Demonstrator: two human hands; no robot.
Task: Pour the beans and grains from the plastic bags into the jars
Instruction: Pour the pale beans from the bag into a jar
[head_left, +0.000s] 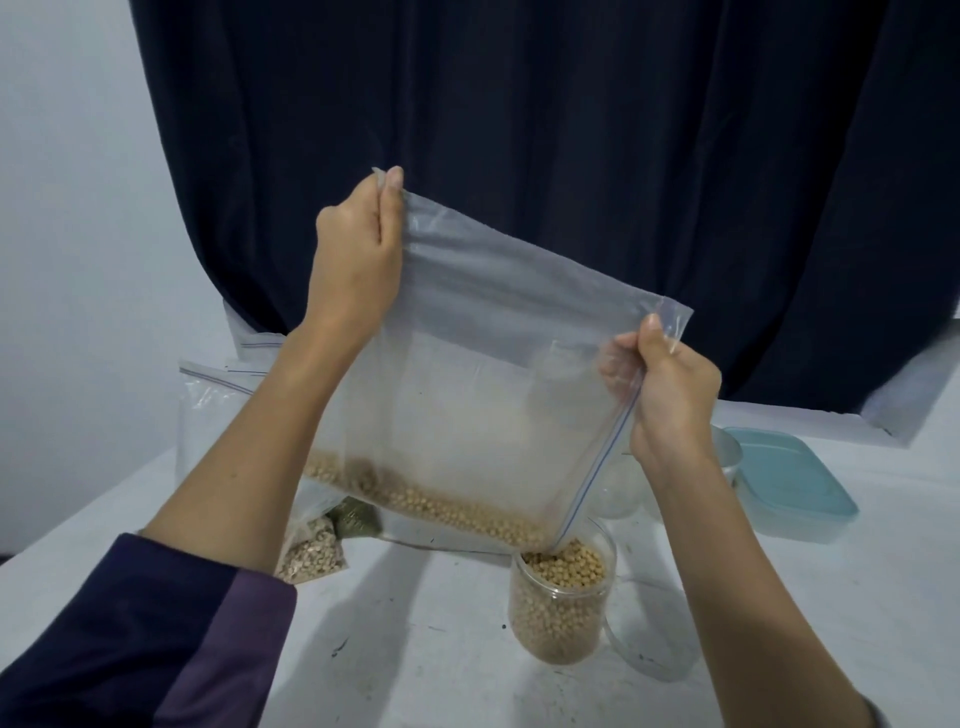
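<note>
A large clear zip bag (483, 364) hangs tilted above the white table (426, 649). My left hand (358, 244) pinches its raised upper corner. My right hand (670, 395) grips the zip edge lower on the right. Pale round beans (431, 506) lie along the bag's lower fold and slide toward the bottom corner, which sits in the mouth of a clear jar (561, 608). The jar stands upright and is nearly full of the same beans.
Small bags of grains (311, 545) and dark green beans (356, 517) lie at the left, with more clear bags (208, 410) behind. A teal-lidded container (789, 483), an empty clear jar (618, 488) and a metal bowl (727, 452) stand at the right. A dark curtain hangs behind.
</note>
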